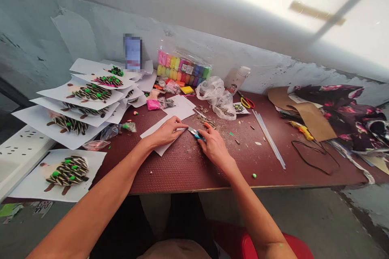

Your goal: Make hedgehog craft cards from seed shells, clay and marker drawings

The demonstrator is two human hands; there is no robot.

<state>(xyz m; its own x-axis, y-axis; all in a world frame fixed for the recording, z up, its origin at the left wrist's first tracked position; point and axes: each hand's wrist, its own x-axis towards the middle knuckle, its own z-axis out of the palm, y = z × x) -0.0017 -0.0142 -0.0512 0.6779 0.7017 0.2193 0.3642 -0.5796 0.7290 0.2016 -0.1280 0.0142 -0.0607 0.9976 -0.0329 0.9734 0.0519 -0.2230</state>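
Note:
In the middle of the table, my right hand (215, 145) is closed around scissors (193, 130) with a blue handle, their metal blades pointing left. Something orange shows by its fingers; I cannot tell whether it belongs to the handle. My left hand (167, 131) is over a white paper sheet (161, 145), thumb and fingers pinched together right at the blade tips. Whatever lies between those fingers is too small to make out. Striped sunflower seeds (208, 120) are scattered just beyond the right hand.
Stacked papers with seed-covered hedgehog figures (91, 93) stand at left, one more sheet (30, 180) in front. Behind are coloured clay packs (182, 68), a plastic bag (226, 105), a bottle (238, 79) and red-yellow scissors (247, 102). Rightward lie glue sticks (269, 139) and a corded glue gun (300, 129).

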